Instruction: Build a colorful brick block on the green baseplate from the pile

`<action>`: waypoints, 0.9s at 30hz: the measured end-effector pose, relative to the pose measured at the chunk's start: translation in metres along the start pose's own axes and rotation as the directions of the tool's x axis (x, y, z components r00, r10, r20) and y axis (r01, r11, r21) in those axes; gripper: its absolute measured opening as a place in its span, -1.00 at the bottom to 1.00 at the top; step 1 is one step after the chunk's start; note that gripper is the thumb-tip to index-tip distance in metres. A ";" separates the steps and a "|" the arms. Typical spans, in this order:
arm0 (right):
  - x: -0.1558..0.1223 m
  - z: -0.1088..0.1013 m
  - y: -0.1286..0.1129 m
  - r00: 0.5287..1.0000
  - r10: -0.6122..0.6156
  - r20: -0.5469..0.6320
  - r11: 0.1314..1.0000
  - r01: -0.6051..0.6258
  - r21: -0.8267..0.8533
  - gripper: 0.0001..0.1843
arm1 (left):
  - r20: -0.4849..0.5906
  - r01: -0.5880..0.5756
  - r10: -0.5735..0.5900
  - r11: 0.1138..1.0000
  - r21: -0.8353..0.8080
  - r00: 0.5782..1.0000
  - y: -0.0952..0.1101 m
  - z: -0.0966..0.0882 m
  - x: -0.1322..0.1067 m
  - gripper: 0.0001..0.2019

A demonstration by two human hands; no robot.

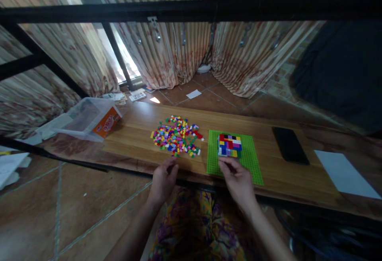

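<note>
On a green studded baseplate [252, 161] stands a low block built of multicoloured toy bricks [229, 145]. My right hand [238, 175] is at the near side of this build, over the plate, with thumb and fingers pinched together. Whatever may be between those fingertips is too small to make out. A loose heap of small coloured bricks [177, 135] lies to the left of the plate. Just below the heap's near edge is my left hand [164, 177], its fingers curled in towards the thumb. Its fingertips are too small and dim to show what they hold, if anything.
The long wooden table [134, 149] carries a clear plastic box [86, 119] with an orange label at the left. Right of the baseplate lie a black phone-like slab [290, 145] and a white sheet [346, 173]. A dark metal bar [191, 11] crosses above the table's far side.
</note>
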State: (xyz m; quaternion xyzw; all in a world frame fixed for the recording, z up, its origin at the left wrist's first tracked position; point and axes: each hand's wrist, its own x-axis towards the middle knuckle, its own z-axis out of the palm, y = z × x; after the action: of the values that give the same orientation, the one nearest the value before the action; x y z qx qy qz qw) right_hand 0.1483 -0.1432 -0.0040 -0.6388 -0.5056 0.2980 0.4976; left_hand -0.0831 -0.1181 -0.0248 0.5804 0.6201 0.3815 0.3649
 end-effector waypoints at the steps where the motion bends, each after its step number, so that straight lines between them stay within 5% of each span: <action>1: -0.003 0.009 -0.002 0.997 -0.045 0.064 0.997 0.049 -0.057 -0.76 | -0.030 -0.006 0.008 0.999 0.050 1.000 0.000 -0.004 0.004 -0.69; 7: 0.011 0.051 -0.002 0.967 -0.166 0.192 0.878 0.234 -0.417 -0.72 | -0.089 -0.029 0.070 0.917 0.398 0.994 0.000 -0.008 0.024 -0.74; 14: 0.037 0.068 -0.001 0.954 -0.109 0.278 0.733 0.266 -0.626 -0.68 | -0.012 -0.039 0.058 0.795 0.605 0.998 0.008 -0.002 0.031 -0.76; 21: 0.040 0.070 0.007 0.951 -0.157 0.267 0.767 0.288 -0.573 -0.79 | -0.046 0.002 0.030 0.811 0.585 0.998 0.008 0.006 0.037 -0.76; 27: 0.033 0.067 0.011 0.957 -0.212 0.197 0.876 0.275 -0.396 -0.83 | -0.173 -0.074 0.136 0.944 0.322 0.976 0.011 0.013 0.027 -0.72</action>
State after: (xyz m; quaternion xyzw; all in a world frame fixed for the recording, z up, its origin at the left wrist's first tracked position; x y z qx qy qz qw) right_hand 0.1036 -0.0893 -0.0320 -0.6378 -0.6695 0.1636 0.3439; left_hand -0.0678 -0.0902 -0.0208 0.6235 0.6731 0.3517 0.1854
